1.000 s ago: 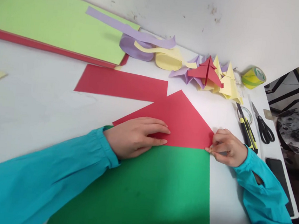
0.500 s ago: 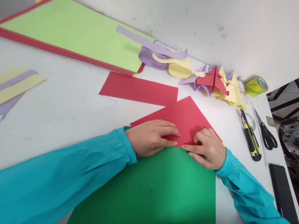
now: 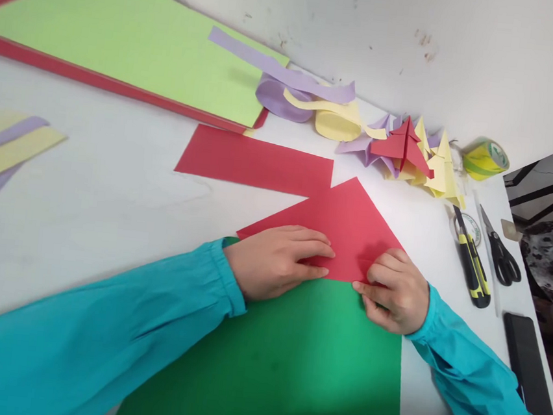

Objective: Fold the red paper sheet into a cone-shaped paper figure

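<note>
A folded sheet of red paper (image 3: 348, 221) with a pointed top lies over the upper part of a green sheet (image 3: 281, 364). Flat on the left of its lower edge rests my left hand (image 3: 281, 260), fingers stretched out and slightly apart. My right hand (image 3: 395, 291) has its fingers curled in at the right end of that edge, the thumb and forefinger closed on the red paper. Parts of the edge are hidden beneath both hands. Just above lies a red paper strip (image 3: 256, 161), touching or close to the folded sheet.
Behind stand a light green stack with red edges (image 3: 141, 38), curled paper strips (image 3: 287, 97) and folded paper planes (image 3: 404, 148). To the right are a tape roll (image 3: 486, 159), a utility knife (image 3: 472, 259), scissors (image 3: 500, 252) and a black case (image 3: 529, 369). Yellow and purple strips (image 3: 13, 149) lie left.
My right hand has slid right and slightly down along the red paper's lower edge, away from my left hand. My left hand stays nearly in place. The camera view has shifted a little.
</note>
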{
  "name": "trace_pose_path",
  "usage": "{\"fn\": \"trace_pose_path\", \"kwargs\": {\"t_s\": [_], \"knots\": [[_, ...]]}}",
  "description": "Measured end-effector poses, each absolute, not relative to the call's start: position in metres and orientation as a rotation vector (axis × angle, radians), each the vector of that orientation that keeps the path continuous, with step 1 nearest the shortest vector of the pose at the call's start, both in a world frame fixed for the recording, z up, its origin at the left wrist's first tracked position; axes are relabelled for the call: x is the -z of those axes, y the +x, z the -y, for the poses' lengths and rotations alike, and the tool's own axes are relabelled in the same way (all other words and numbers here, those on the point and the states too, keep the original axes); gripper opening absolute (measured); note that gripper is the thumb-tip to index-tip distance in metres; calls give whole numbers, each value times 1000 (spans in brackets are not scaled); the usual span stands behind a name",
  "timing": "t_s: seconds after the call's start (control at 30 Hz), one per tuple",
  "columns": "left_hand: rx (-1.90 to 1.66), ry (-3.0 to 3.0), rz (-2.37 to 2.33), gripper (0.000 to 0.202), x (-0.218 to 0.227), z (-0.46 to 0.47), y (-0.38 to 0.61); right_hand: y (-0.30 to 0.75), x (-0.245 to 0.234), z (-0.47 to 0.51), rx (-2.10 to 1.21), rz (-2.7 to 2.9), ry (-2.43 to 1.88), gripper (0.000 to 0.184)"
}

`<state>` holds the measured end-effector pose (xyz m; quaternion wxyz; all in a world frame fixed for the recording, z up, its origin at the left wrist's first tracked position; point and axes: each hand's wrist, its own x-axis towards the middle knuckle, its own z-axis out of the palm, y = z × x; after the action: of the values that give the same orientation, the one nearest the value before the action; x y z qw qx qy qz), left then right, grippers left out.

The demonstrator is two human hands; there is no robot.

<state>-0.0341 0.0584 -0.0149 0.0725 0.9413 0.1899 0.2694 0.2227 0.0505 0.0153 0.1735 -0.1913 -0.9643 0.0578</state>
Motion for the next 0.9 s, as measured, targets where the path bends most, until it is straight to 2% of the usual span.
{"fn": "trace_pose_path", "kwargs": {"t_s": [0.5,0.9], "knots": [[-726,2788,-541,29,21,-58,-40,278,-19,-44,-286,2688,-816,16],[-845,2801,-528,30,32,-59,-38,281,-16,-50,-400,2697,-809,20]]}}
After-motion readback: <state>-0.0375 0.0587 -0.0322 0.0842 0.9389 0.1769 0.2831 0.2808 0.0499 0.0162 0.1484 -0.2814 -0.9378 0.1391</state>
